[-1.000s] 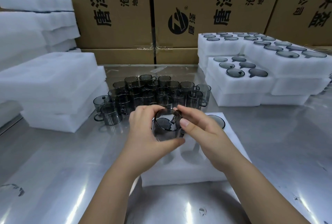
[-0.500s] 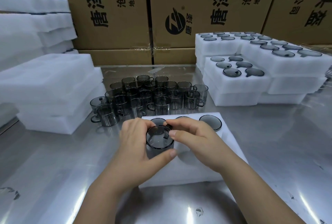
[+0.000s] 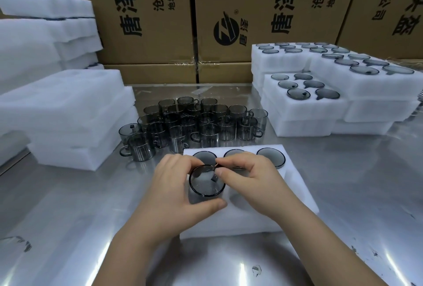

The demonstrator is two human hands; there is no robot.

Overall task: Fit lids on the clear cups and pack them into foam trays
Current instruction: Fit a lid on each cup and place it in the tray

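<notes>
A smoky clear cup with its lid on (image 3: 206, 181) sits low in a front-row hole of the white foam tray (image 3: 295, 185). My left hand (image 3: 170, 190) wraps its fingers and thumb round the cup's left side. My right hand (image 3: 249, 179) pinches the cup's far right rim with thumb and forefinger. The tray's back row holds three lidded cups, the rightmost one (image 3: 271, 157) in plain view; the other two are partly hidden behind my hands. Several loose cups (image 3: 196, 123) with handles stand grouped behind the tray.
Stacks of foam trays filled with lidded cups (image 3: 320, 102) stand at the right. Plain white foam slabs (image 3: 61, 111) are piled at the left. Printed cardboard boxes (image 3: 160, 22) close off the back. The table top (image 3: 68, 228) is shiny steel.
Both hands have brought the lidded cup down from mid-air into a front hole of the foam tray. It now sits lower, sunk in the foam.
</notes>
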